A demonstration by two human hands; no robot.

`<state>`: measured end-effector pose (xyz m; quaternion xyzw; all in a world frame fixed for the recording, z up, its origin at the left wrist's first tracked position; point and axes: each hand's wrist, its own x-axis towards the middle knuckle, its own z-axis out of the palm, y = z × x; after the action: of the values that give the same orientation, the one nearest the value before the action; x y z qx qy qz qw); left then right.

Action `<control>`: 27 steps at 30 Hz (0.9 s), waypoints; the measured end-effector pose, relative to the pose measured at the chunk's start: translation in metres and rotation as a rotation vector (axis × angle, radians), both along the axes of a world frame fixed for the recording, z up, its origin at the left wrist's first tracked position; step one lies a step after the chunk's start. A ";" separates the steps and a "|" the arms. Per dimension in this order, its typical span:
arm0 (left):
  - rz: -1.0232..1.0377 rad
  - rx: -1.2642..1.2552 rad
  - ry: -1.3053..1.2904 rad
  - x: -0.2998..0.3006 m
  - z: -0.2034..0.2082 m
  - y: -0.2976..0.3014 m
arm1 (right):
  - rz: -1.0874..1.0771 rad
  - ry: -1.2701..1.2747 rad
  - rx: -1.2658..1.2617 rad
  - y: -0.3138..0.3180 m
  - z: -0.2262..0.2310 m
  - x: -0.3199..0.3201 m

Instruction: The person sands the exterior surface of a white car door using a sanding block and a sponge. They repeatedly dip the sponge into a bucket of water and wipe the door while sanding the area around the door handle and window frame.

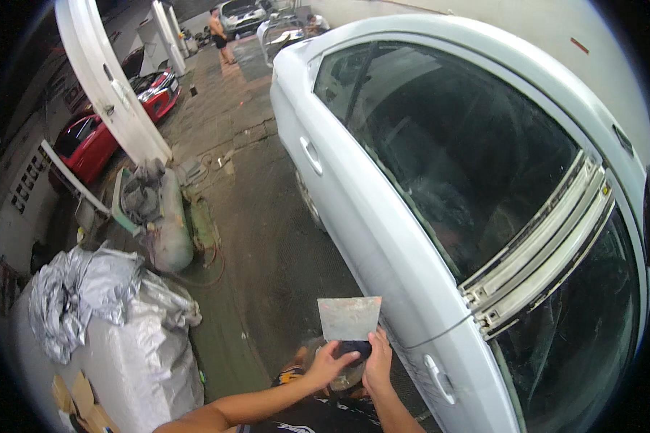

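Note:
My left hand (328,364) and my right hand (378,361) are together low in the middle, in front of my body. Between them is a small dark block (355,349), with the fingers of both hands closed around it. A pale grey rectangular sheet (350,317) stands out flat beyond the block, its near edge against it. The sheet's kind is not clear. Just right of my hands is the side of a light silver-blue car (383,238), with its door handle (439,379) close to my right forearm.
Silver sheeting (87,289) covers a bulky shape on the left, with cardboard (83,400) beside it. Beyond stand an air compressor (170,224), a white post (112,86) and a red car (87,144). A person (220,36) is far back near another car.

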<state>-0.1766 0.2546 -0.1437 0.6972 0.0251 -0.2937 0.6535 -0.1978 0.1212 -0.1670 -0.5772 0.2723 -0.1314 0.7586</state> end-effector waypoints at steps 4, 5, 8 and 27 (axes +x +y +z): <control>0.169 -0.310 0.291 -0.052 -0.051 0.004 | 0.122 -0.108 -0.336 -0.073 0.005 -0.034; 0.245 -0.362 0.389 -0.062 -0.058 0.009 | 0.180 -0.153 -0.263 -0.093 0.015 -0.045; 0.399 -0.457 0.560 -0.081 -0.065 0.022 | 0.042 -0.226 0.082 -0.136 0.015 -0.078; 0.632 -0.492 0.360 -0.073 -0.053 0.047 | 0.096 0.051 0.059 -0.172 0.009 -0.173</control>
<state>-0.2498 0.3015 -0.1967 0.4166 0.2801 -0.1932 0.8430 -0.3705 -0.0512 -0.1584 -0.5702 0.2672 -0.0722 0.7735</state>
